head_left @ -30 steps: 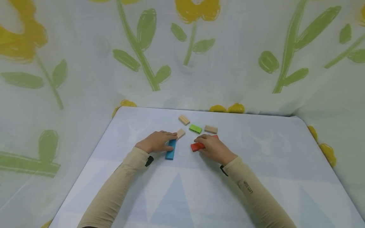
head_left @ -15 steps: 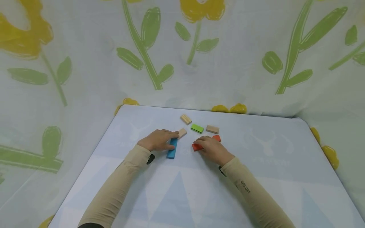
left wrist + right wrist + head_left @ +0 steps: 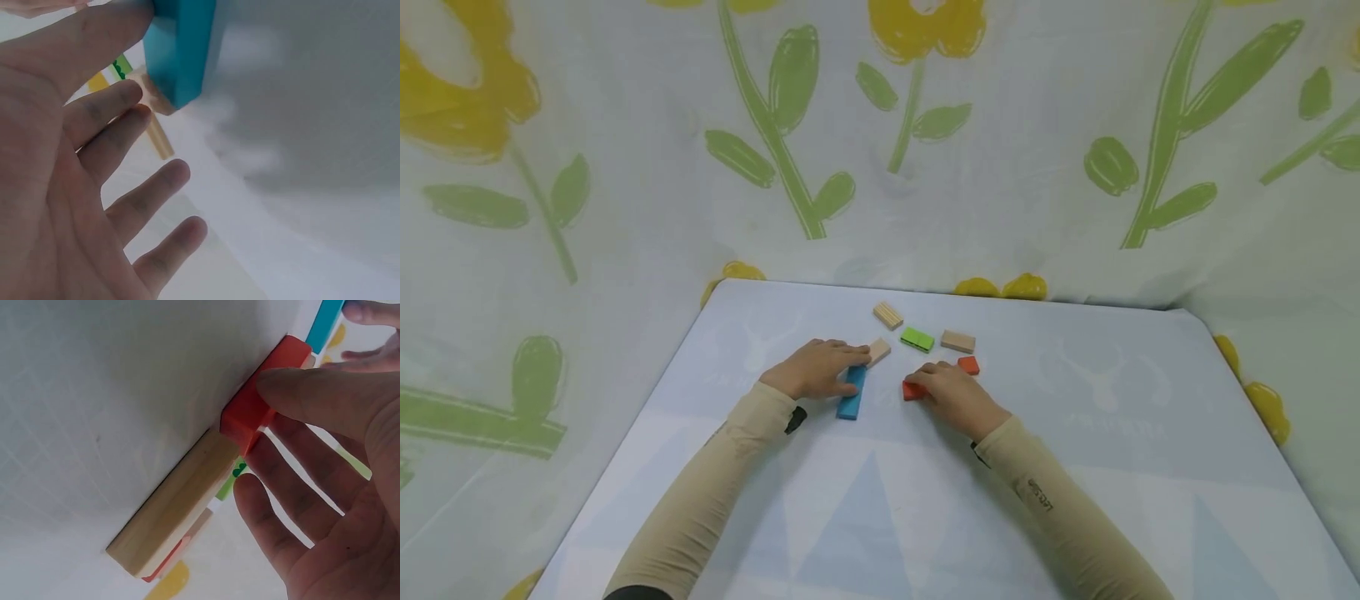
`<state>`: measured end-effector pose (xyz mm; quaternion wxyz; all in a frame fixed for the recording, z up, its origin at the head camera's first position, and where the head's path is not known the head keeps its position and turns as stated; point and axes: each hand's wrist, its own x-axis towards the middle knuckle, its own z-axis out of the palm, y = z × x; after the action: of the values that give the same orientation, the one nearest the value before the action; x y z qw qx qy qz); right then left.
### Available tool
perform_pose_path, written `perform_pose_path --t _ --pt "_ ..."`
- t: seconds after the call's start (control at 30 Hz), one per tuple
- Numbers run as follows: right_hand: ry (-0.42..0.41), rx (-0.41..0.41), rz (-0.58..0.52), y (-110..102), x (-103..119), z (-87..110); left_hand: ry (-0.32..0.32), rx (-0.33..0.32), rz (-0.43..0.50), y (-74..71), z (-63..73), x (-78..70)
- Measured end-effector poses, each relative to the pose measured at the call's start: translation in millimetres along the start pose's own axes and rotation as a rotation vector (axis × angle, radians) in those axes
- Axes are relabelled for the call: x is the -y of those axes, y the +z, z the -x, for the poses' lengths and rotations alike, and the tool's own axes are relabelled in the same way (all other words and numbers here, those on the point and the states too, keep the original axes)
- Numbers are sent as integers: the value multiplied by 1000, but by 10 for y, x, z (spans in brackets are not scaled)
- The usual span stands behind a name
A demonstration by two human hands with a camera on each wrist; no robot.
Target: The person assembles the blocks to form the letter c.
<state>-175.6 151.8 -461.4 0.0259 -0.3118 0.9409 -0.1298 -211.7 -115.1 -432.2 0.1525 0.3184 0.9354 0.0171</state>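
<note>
A blue block [image 3: 852, 393] lies lengthwise on the table. My left hand [image 3: 817, 369] is spread beside it, thumb touching its side and the other fingers reaching towards its far end. In the left wrist view these fingers are fairly straight and apart, the thumb tip against the blue block [image 3: 181, 50]. A pale wooden block [image 3: 878, 351] adjoins the blue one's far end. My right hand [image 3: 958, 396] pinches a red block [image 3: 253, 403], thumb on one side and fingers on the other. Another red piece [image 3: 968, 365] shows beyond that hand. A wood-coloured block side [image 3: 175, 500] adjoins the held block.
Behind the hands lie a striped wooden block [image 3: 888, 315], a green block [image 3: 917, 339] and a plain wooden block [image 3: 958, 341]. The pale table [image 3: 1075, 517] ends at a flower-printed cloth [image 3: 1000, 192] at the back and sides.
My right hand has shifted slightly left and nearer with the red block, and more of the other red piece shows. The left hand and blue block look nearly unmoved; the view shifts slightly.
</note>
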Motion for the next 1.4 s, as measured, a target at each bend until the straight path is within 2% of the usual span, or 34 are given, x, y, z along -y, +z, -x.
perform_pose_path --t 0.2,0.43,0.6,0.9,1.07,1.4 --pt "4 -1 5 17 -4 -14 6 22 -47 -58 14 -33" --pt "-1 -6 -1 9 -12 -11 17 6 57 -46 4 27" --pt "-7 -16 -5 -4 -13 10 38 -22 76 7 -6 61" --pt "73 1 -25 -59 25 29 57 -36 102 7 9 63" --pt "64 -33 -38 -91 38 41 56 -47 114 17 -1 69" --pt "-11 -147 -98 -130 111 97 29 -33 132 36 -19 63"
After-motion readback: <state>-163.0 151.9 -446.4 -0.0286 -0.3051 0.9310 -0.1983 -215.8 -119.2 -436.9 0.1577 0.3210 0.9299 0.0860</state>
